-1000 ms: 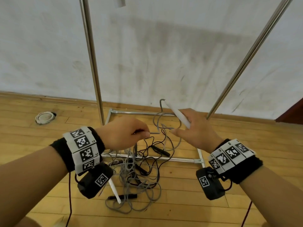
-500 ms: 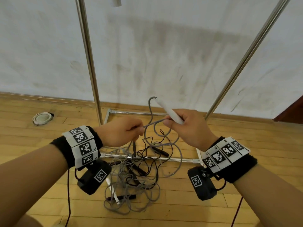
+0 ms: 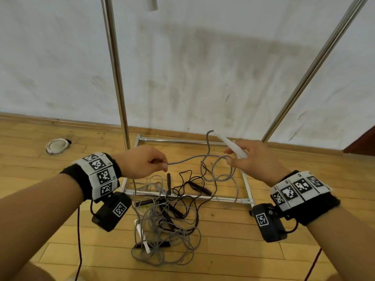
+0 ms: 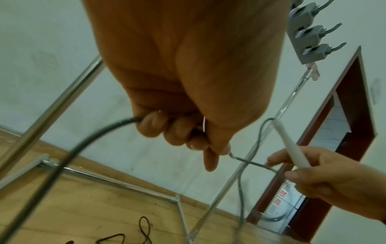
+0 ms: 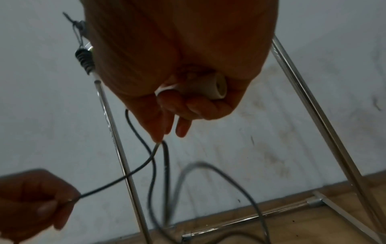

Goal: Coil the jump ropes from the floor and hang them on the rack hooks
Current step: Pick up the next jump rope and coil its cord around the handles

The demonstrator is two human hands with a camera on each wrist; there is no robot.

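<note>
A grey jump rope [image 3: 190, 158] runs between my two hands above the floor. My right hand [image 3: 248, 157] grips its white handle [image 3: 229, 144] and pinches the cord with the fingertips. From below, the right wrist view shows the handle's end [image 5: 215, 88] in my curled fingers. My left hand [image 3: 146, 163] pinches the cord further along; that pinch [image 4: 226, 151] also shows in the left wrist view. Loops hang under the right hand. On the floor a tangle [image 3: 162, 230] of grey and black ropes lies, with a second white handle [image 3: 142, 234] and black handles [image 3: 199, 187].
The metal rack stands ahead: two upright poles [image 3: 115, 74] [image 3: 316, 63] and a floor frame [image 3: 182, 194] across the tangle. Grey hooks [image 4: 309, 34] sit high on the rack. A white coiled thing [image 3: 56, 146] lies by the wall at left. A dark doorway [image 4: 342, 132] is at right.
My hands have moved apart, the left going left along the cord, so a longer stretch of grey rope spans between them. The loops below the right hand have grown.
</note>
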